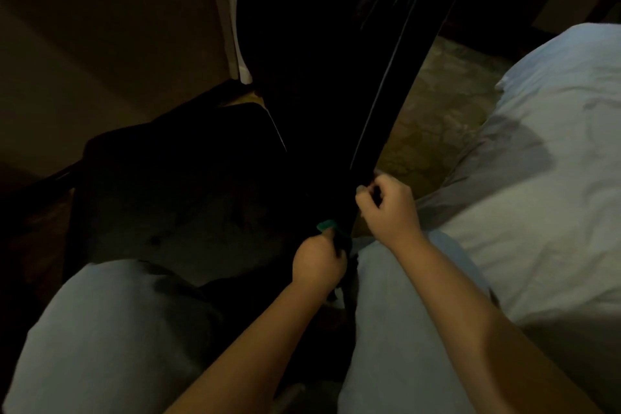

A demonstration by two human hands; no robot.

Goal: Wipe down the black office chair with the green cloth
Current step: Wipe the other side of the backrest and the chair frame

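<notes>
Dim room. Two knees (100, 329) in pale denim nearest, one on each side of black office chair (319, 94). Two hands, forearms bare. Left hand (317, 262) clenched round single green cloth (331, 226) at chair's lower edge; only small fold of cloth shows. Right hand (389, 208) just right of same edge, fingers curled; cannot tell whether it grips edge. Chair surface glossy, smooth, with thin light streaks. Right of chair: mottled carpet (430, 118), rumpled white bedding (554, 144). Left of chair: plain wall (100, 44).
</notes>
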